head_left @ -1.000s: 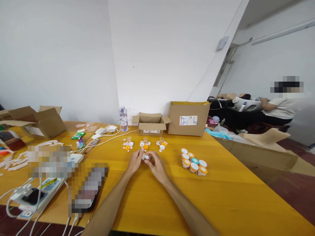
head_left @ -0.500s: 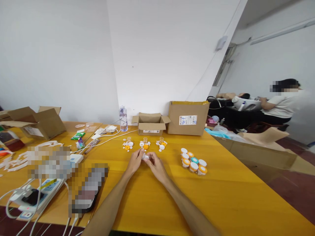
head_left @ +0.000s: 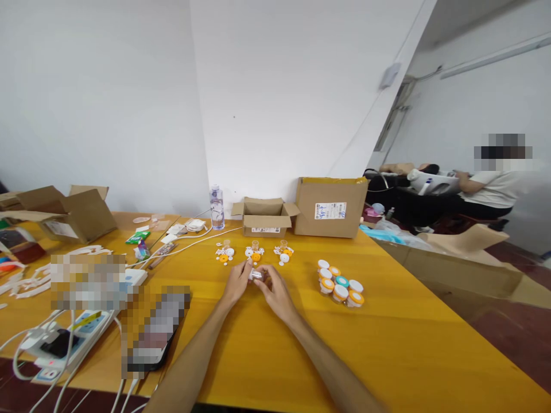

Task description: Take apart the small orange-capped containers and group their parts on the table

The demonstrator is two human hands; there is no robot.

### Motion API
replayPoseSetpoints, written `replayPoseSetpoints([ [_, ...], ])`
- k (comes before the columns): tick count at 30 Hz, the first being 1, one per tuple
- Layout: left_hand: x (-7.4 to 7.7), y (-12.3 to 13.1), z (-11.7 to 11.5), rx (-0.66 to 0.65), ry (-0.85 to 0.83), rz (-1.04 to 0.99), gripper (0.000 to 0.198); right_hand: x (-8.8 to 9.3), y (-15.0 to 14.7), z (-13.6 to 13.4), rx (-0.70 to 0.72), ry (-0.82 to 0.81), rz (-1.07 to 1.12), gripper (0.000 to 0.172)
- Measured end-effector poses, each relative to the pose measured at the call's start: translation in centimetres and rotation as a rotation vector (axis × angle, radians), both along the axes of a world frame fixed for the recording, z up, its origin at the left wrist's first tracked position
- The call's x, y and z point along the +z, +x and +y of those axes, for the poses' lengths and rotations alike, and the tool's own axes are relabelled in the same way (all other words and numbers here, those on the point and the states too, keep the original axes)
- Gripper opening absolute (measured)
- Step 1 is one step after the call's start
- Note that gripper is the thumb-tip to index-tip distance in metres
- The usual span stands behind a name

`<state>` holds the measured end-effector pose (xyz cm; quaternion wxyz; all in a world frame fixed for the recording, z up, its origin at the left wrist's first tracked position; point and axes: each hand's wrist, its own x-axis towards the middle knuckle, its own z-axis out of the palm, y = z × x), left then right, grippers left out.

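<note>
Between my two hands, a small clear jar with a white lid [head_left: 257, 275] is held sideways over the table. My left hand [head_left: 237, 282] has its fingers closed round the white lid end. My right hand [head_left: 274, 288] grips the clear end, its fingers partly hiding the jar. Just beyond the hands lie three small groups of loose parts: white discs [head_left: 230, 252], orange rings [head_left: 256, 257] and little clear cups [head_left: 283, 245]. To the right stands a cluster of several clear jars with white, orange and teal lids [head_left: 341, 282].
At the back are an open cardboard box [head_left: 264, 221], a larger closed carton [head_left: 329, 207] and a water bottle [head_left: 217, 207]. A phone [head_left: 158, 332], power strips [head_left: 81, 330] and cables lie left. Another person [head_left: 491, 186] sits at far right.
The jar has turned a little in my fingers, so more of its clear body shows beside my right hand. The view has shifted slightly; the rest stays put.
</note>
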<state>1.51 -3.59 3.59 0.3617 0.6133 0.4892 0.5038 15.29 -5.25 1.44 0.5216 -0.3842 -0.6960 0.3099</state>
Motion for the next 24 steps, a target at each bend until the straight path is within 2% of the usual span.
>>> replayPoseSetpoints([
  [2,0.0,0.0,0.0,0.005,-0.006,0.000,0.053,-0.1,0.0,0.0,-0.006,0.038,0.000,0.021],
  [5,0.0,0.0,0.0,0.019,-0.002,0.002,0.053,-0.3,-0.1,0.1,-0.037,-0.038,0.011,0.030],
  [8,0.0,0.0,0.0,0.003,0.000,0.001,0.054,-0.3,-0.2,0.1,-0.010,-0.114,0.014,0.024],
  [12,0.0,0.0,0.0,-0.004,-0.006,-0.017,0.055,0.1,-0.1,-0.1,-0.010,-0.004,-0.013,0.017],
  [14,0.0,0.0,0.1,0.010,0.006,-0.014,0.055,0.1,-0.1,-0.1,-0.009,0.003,-0.023,0.019],
  [19,-0.1,-0.1,0.1,0.023,0.036,0.008,0.055,0.2,-0.2,-0.2,0.017,-0.115,-0.014,0.021],
  [24,0.0,-0.1,0.0,0.024,0.040,0.014,0.052,0.8,-0.2,-0.5,-0.040,-0.063,0.018,0.021],
])
